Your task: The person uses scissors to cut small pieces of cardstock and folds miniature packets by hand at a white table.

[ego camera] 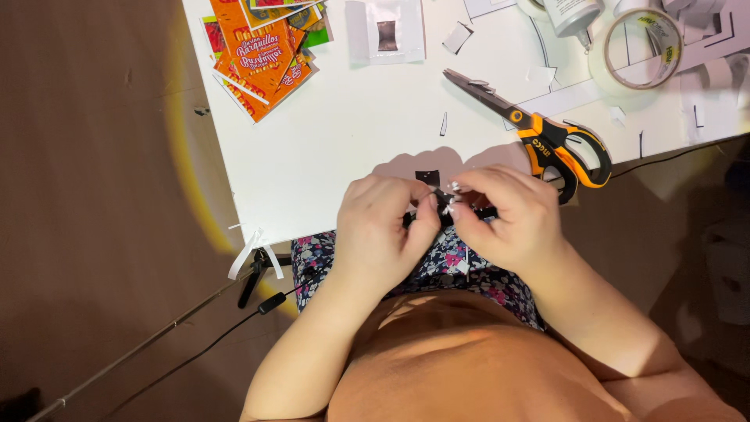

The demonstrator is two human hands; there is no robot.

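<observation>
Black, thin and seemingly feather-light, a small paper piece (442, 205) is pinched by its edges between left hand (384, 228) and right hand (508, 215) fingertips at the white table (344, 148) edge, near orange-handled scissors (539, 133).

small black piece (447, 209) | pinched between both hands | at table edge

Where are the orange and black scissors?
The orange-and-black-handled scissors lie on the white table, just beyond the right hand, near the roll of clear tape.
</observation>
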